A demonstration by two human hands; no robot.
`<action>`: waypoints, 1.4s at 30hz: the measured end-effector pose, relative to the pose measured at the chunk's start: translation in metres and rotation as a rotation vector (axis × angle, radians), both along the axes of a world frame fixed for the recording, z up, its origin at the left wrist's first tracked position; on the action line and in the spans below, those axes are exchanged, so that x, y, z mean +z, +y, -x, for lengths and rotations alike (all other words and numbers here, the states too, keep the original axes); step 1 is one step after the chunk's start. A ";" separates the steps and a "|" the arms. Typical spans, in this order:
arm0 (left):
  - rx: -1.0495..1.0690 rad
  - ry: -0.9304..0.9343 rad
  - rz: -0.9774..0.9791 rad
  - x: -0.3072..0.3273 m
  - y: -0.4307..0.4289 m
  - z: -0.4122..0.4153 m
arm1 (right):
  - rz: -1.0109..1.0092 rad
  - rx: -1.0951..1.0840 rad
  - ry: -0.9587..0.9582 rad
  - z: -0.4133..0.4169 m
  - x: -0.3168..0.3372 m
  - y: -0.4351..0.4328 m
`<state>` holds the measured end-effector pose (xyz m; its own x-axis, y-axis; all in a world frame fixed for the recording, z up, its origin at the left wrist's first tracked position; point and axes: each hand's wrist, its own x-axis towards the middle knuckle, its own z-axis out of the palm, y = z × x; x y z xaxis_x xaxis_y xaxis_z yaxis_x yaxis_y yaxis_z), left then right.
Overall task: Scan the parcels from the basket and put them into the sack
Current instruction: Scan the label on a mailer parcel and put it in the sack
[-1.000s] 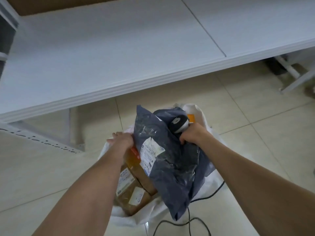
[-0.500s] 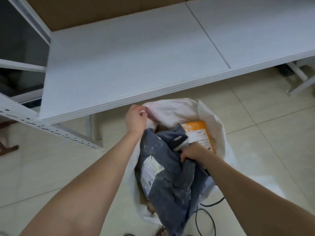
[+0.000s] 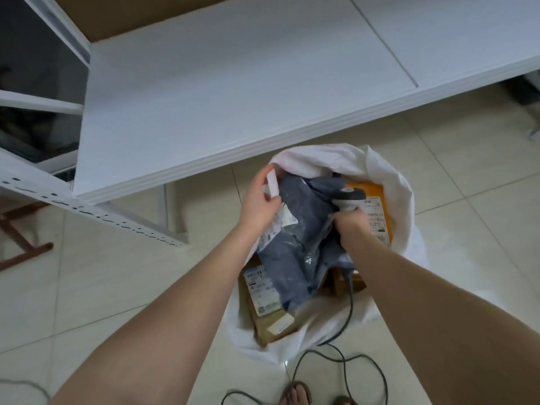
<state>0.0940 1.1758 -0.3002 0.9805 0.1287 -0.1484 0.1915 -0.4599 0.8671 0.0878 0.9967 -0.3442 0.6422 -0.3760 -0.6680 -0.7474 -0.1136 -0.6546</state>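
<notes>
A white sack (image 3: 388, 182) stands open on the tiled floor below me. A crumpled grey plastic parcel (image 3: 301, 229) with a white label lies in its mouth, on top of brown cartons (image 3: 263, 302) and an orange parcel (image 3: 377, 211). My left hand (image 3: 260, 200) grips the sack's left rim, right beside the parcel's label. My right hand (image 3: 350, 226) holds a grey handheld scanner (image 3: 352, 197) and rests against the grey parcel's right side inside the sack. No basket is in view.
The scanner's black cable (image 3: 350, 302) trails out of the sack and loops over the floor near my sandalled feet (image 3: 295, 394). A white shelf board (image 3: 233, 83) overhangs just behind the sack. A perforated rack rail (image 3: 87, 211) slants at left.
The grey parcel went from held above the sack down into its mouth. My left hand moved to the sack's rim. My right hand followed the parcel down with the scanner.
</notes>
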 end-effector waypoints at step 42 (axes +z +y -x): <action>0.642 0.620 -0.504 -0.113 0.032 0.108 | 0.630 0.514 0.133 0.056 -0.011 0.009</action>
<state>-0.0142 1.2073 -0.4134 0.4742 0.7897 -0.3892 0.8786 -0.3964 0.2662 0.0315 1.0062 -0.3548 0.7667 -0.3869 -0.5124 -0.5690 -0.7791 -0.2631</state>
